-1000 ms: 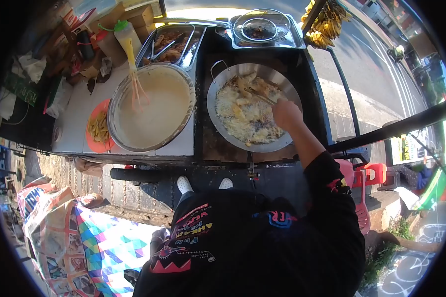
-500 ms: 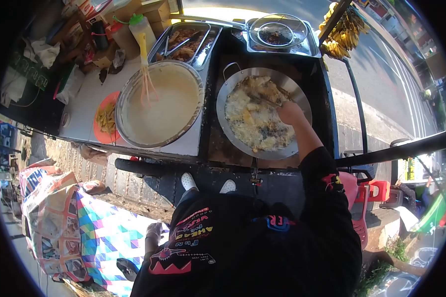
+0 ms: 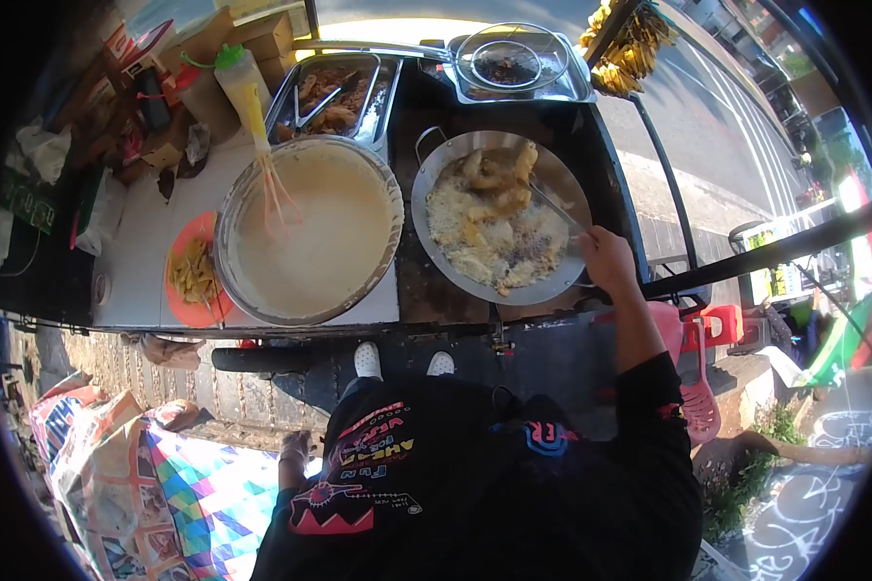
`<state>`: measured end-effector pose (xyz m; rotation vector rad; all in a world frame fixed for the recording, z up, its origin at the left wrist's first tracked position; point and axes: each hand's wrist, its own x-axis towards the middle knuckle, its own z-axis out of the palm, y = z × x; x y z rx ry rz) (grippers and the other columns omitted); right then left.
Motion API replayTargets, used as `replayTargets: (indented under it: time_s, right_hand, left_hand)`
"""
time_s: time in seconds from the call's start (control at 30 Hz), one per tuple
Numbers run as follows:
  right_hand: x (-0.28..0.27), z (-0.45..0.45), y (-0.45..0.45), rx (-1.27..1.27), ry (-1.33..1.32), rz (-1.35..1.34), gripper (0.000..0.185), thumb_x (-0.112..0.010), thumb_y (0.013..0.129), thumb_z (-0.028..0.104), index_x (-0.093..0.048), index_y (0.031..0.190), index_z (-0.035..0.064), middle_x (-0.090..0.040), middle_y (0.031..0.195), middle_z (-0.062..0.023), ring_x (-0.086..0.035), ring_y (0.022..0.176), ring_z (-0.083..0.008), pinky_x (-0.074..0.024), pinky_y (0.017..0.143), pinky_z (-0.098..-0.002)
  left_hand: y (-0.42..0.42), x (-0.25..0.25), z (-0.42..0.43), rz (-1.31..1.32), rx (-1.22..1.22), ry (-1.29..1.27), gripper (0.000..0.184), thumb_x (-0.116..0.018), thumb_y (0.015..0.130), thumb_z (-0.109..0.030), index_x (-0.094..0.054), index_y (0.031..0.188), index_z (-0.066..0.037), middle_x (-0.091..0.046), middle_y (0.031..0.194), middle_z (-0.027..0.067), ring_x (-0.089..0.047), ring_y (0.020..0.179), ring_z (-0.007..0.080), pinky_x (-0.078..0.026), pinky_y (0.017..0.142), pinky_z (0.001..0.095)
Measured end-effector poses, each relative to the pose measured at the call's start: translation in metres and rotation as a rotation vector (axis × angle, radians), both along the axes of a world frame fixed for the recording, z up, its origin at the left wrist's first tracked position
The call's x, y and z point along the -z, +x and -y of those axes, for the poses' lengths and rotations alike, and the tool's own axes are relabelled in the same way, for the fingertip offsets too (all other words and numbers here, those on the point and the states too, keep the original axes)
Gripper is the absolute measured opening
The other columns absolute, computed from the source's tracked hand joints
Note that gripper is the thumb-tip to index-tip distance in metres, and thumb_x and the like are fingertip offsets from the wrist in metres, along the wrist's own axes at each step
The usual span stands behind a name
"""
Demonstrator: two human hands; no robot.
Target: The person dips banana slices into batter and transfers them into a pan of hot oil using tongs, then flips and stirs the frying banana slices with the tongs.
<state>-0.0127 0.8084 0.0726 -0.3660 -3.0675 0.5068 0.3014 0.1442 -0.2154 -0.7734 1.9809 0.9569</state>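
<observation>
My right hand (image 3: 608, 259) is closed round the handle of a long-handled metal utensil (image 3: 556, 206), just beyond the right side of a wide metal wok (image 3: 574, 184). The utensil's far end is hidden by a clump of golden battered fritters (image 3: 499, 184) at the wok's far side. Bubbling oil (image 3: 494, 247) with pale batter bits fills the middle and near part of the wok. My left hand (image 3: 298, 447) hangs low beside my body, near a colourful patterned cloth (image 3: 213, 494); it is small and shaded, so its fingers are unclear.
Left of the wok stands a large basin (image 3: 397, 228) of pale batter, with a whisk (image 3: 273, 189) leaning in it. Beside it lies an orange plate (image 3: 177, 300) of yellowish pieces. Metal trays (image 3: 389, 97) stand behind, one holding fried food. Bananas (image 3: 630, 48) hang at the upper right.
My right hand has drawn back from over the wok to beyond its right rim. The fritters are now bunched and heaped at the far side. The view has shifted slightly.
</observation>
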Motion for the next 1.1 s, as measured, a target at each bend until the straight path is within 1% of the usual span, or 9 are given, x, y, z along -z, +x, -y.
replayTargets:
  time_s: [0.03, 0.07, 0.27, 0.47, 0.67, 0.87, 0.93, 1.0, 1.1]
  right_hand:
    - [0.0, -0.004, 0.008, 0.015, 0.008, 0.0, 0.03, -0.057, 0.095, 0.032, -0.071, 0.103, 0.0067, -0.071, 0.092, -0.0222, -0.067, 0.091, -0.0427, -0.0522, 0.082, -0.0511]
    - [0.001, -0.006, 0.017, 0.051, 0.018, 0.037, 0.031, -0.058, 0.094, 0.033, -0.071, 0.102, 0.0059, -0.07, 0.094, -0.0231, -0.066, 0.092, -0.0432, -0.052, 0.083, -0.0506]
    - [0.013, 0.004, 0.037, 0.227, 0.039, 0.088, 0.035, -0.057, 0.095, 0.033, -0.071, 0.102, 0.0019, -0.07, 0.097, -0.0247, -0.066, 0.097, -0.043, -0.0511, 0.086, -0.0499]
    - [-0.025, 0.044, 0.048, 0.407, 0.15, 0.07, 0.038, -0.057, 0.095, 0.036, -0.068, 0.105, 0.0015, -0.07, 0.103, -0.0234, -0.066, 0.101, -0.0411, -0.0502, 0.089, -0.0501]
    - [-0.059, 0.081, 0.063, 0.108, 0.511, 0.565, 0.036, -0.06, 0.091, 0.035, -0.074, 0.095, 0.0027, -0.071, 0.102, -0.0223, -0.067, 0.099, -0.0393, -0.0526, 0.092, -0.0458]
    - [0.034, 0.013, 0.027, -0.165, 0.26, 0.482, 0.041, -0.058, 0.095, 0.037, -0.072, 0.086, -0.0007, -0.07, 0.096, -0.0248, -0.067, 0.098, -0.0412, -0.0514, 0.086, -0.0474]
    - [0.046, -0.013, 0.017, -0.308, 0.208, 0.422, 0.043, -0.054, 0.099, 0.039, -0.071, 0.092, 0.0002, -0.07, 0.081, -0.0177, -0.067, 0.07, -0.0334, -0.051, 0.063, -0.0419]
    - [0.03, -0.006, 0.031, 0.164, -0.248, 0.481, 0.04, -0.053, 0.101, 0.039, -0.068, 0.101, 0.0023, -0.055, 0.067, -0.0046, -0.048, 0.046, -0.0171, -0.0373, 0.043, -0.0317]
    - [0.023, -0.02, 0.037, 0.151, -0.24, 0.403, 0.039, -0.054, 0.101, 0.039, -0.067, 0.107, 0.0036, -0.046, 0.063, 0.0014, -0.034, 0.042, -0.0087, -0.0246, 0.037, -0.0286]
  left_hand:
    - [-0.007, 0.003, 0.006, -0.009, 0.051, 0.001, 0.041, -0.052, 0.102, -0.036, -0.053, 0.13, -0.007, -0.063, 0.118, 0.0094, -0.069, 0.098, 0.0242, -0.057, 0.068, 0.039]
    - [-0.015, 0.02, 0.011, 0.087, -0.473, 0.096, 0.043, -0.053, 0.101, -0.039, -0.053, 0.13, -0.008, -0.063, 0.118, 0.0095, -0.069, 0.098, 0.0241, -0.057, 0.067, 0.0393]
    - [-0.083, 0.009, 0.047, 0.07, -0.328, 0.089, 0.031, -0.054, 0.095, -0.037, -0.058, 0.114, -0.014, -0.061, 0.102, 0.0066, -0.065, 0.094, 0.0272, -0.05, 0.074, 0.0479]
    - [-0.129, 0.049, 0.046, 0.056, 0.282, 0.156, 0.045, -0.062, 0.095, -0.044, -0.073, 0.108, -0.001, -0.074, 0.096, 0.0148, -0.07, 0.095, 0.0251, -0.051, 0.092, 0.0399]
    - [-0.198, -0.054, -0.122, -0.308, 0.91, 0.203, 0.045, -0.051, 0.097, -0.051, -0.074, 0.11, -0.014, -0.069, 0.113, 0.0205, -0.064, 0.108, 0.0385, -0.049, 0.096, 0.0452]
    - [-0.181, -0.043, -0.306, -0.274, 0.879, 0.402, 0.058, -0.041, 0.099, -0.057, -0.068, 0.116, -0.008, -0.066, 0.12, 0.0214, -0.06, 0.118, 0.0379, -0.046, 0.102, 0.0444]
    - [-0.167, 0.008, -0.367, -0.506, 0.853, 0.293, 0.055, -0.046, 0.099, -0.053, -0.062, 0.126, -0.008, -0.064, 0.128, 0.0182, -0.061, 0.116, 0.0361, -0.046, 0.102, 0.0411]
    - [-0.153, 0.043, -0.421, -0.629, 0.49, 0.207, 0.054, -0.046, 0.101, -0.047, -0.054, 0.134, -0.006, -0.056, 0.139, 0.0177, -0.057, 0.122, 0.0347, -0.043, 0.107, 0.0396]
    - [-0.149, 0.021, -0.453, -0.595, 0.12, 0.361, 0.052, -0.048, 0.1, -0.044, -0.056, 0.134, -0.004, -0.062, 0.131, 0.0178, -0.06, 0.119, 0.0337, -0.046, 0.103, 0.0402]
